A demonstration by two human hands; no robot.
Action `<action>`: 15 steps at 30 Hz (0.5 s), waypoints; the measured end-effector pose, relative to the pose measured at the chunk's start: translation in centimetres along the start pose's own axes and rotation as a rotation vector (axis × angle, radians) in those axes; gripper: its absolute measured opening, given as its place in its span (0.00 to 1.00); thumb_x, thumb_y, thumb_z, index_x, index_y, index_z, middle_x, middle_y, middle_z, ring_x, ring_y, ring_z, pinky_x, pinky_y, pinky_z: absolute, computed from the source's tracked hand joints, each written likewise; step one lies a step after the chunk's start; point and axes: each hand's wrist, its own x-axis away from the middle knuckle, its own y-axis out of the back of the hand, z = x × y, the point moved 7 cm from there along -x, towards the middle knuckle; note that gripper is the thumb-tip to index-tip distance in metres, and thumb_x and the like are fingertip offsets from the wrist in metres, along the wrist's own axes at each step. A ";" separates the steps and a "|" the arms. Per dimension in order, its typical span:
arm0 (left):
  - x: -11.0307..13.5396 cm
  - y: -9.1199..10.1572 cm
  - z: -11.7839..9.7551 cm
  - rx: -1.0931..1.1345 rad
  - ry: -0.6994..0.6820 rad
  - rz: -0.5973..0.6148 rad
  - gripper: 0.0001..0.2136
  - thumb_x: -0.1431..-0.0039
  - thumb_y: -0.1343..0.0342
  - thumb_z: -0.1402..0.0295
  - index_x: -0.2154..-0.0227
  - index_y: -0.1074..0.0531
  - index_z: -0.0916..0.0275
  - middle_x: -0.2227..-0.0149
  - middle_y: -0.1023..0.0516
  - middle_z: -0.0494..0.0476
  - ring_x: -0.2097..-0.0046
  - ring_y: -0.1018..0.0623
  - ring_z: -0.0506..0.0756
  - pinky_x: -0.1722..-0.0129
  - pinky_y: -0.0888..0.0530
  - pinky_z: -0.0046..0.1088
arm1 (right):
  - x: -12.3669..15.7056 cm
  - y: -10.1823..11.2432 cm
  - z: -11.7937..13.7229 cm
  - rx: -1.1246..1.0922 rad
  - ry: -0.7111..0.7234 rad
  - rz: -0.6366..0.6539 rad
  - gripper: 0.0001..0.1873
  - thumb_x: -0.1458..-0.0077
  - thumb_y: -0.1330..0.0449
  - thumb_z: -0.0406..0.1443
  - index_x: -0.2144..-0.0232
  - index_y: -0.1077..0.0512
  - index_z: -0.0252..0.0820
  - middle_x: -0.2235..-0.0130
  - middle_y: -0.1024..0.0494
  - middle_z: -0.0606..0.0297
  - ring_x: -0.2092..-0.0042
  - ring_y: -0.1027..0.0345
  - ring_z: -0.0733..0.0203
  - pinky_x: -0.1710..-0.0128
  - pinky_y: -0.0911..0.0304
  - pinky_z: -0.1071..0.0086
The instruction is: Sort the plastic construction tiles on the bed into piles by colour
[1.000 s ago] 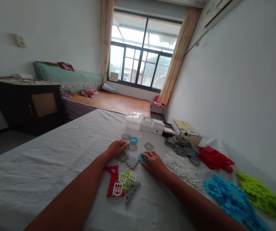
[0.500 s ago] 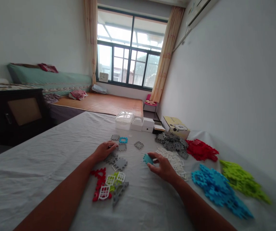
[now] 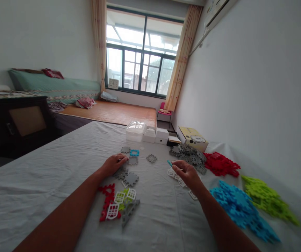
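My right hand (image 3: 186, 173) is raised over the white puzzle tiles (image 3: 171, 173) with its fingers pinched on a small blue tile (image 3: 169, 163), seen edge-on. My left hand (image 3: 115, 163) lies on the sheet with curled fingers resting on the grey tiles (image 3: 127, 175) beside a blue frame tile (image 3: 134, 153). A joined cluster of red, white, green and grey tiles (image 3: 117, 204) lies nearer to me, between my forearms.
Piles of grey (image 3: 188, 155), red (image 3: 221, 163), blue (image 3: 241, 206) and green tiles (image 3: 267, 201) lie along the right by the wall. A clear tub (image 3: 136, 131), white boxes (image 3: 157, 135) and a cardboard box (image 3: 193, 138) stand at the far edge of the grey sheet (image 3: 48, 175).
My right hand lifted the blue tile off the sheet and carried it right and away, over the white tiles. My left hand stayed on the grey tiles. The view swung right.
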 end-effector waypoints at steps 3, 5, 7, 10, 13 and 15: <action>0.0 0.0 -0.1 0.005 0.003 0.002 0.20 0.43 0.58 0.54 0.66 0.24 0.59 0.60 0.23 0.54 0.57 0.26 0.56 0.54 0.33 0.28 | -0.1 0.8 0.0 0.023 0.025 -0.044 0.19 0.54 0.42 0.50 0.68 0.29 0.40 0.60 0.24 0.58 0.63 0.29 0.57 0.64 0.33 0.64; 0.1 0.0 -0.2 0.005 0.009 0.007 0.20 0.43 0.58 0.54 0.66 0.24 0.59 0.60 0.23 0.54 0.57 0.27 0.56 0.54 0.33 0.28 | -0.2 1.0 0.0 0.043 0.032 -0.055 0.19 0.54 0.41 0.50 0.69 0.29 0.40 0.59 0.24 0.57 0.63 0.29 0.57 0.64 0.32 0.64; 0.1 0.0 -0.2 0.000 0.010 0.009 0.20 0.43 0.58 0.54 0.66 0.24 0.59 0.60 0.23 0.54 0.57 0.27 0.56 0.55 0.33 0.28 | -0.1 1.0 -0.1 0.063 0.033 -0.058 0.19 0.54 0.41 0.50 0.69 0.29 0.40 0.58 0.24 0.57 0.62 0.29 0.57 0.64 0.32 0.64; 0.1 -0.1 -0.3 -0.018 -0.007 0.007 0.20 0.43 0.59 0.54 0.67 0.24 0.58 0.60 0.23 0.54 0.58 0.26 0.55 0.55 0.32 0.26 | 0.0 0.6 -0.1 0.101 0.036 -0.034 0.19 0.53 0.42 0.50 0.69 0.29 0.40 0.59 0.24 0.58 0.63 0.29 0.58 0.65 0.32 0.65; 0.0 -0.2 -0.2 -0.044 -0.028 -0.001 0.20 0.42 0.59 0.55 0.67 0.24 0.58 0.60 0.23 0.53 0.58 0.26 0.54 0.56 0.33 0.25 | 0.3 -0.4 0.0 0.146 0.055 0.018 0.17 0.53 0.42 0.49 0.69 0.28 0.41 0.62 0.23 0.61 0.64 0.29 0.59 0.66 0.32 0.67; 0.0 -0.2 -0.2 -0.060 -0.034 -0.008 0.19 0.42 0.59 0.56 0.67 0.24 0.58 0.60 0.23 0.53 0.58 0.26 0.54 0.57 0.32 0.25 | 0.6 -1.1 0.1 0.170 0.083 0.047 0.16 0.53 0.41 0.48 0.69 0.28 0.42 0.62 0.23 0.61 0.64 0.29 0.59 0.67 0.32 0.67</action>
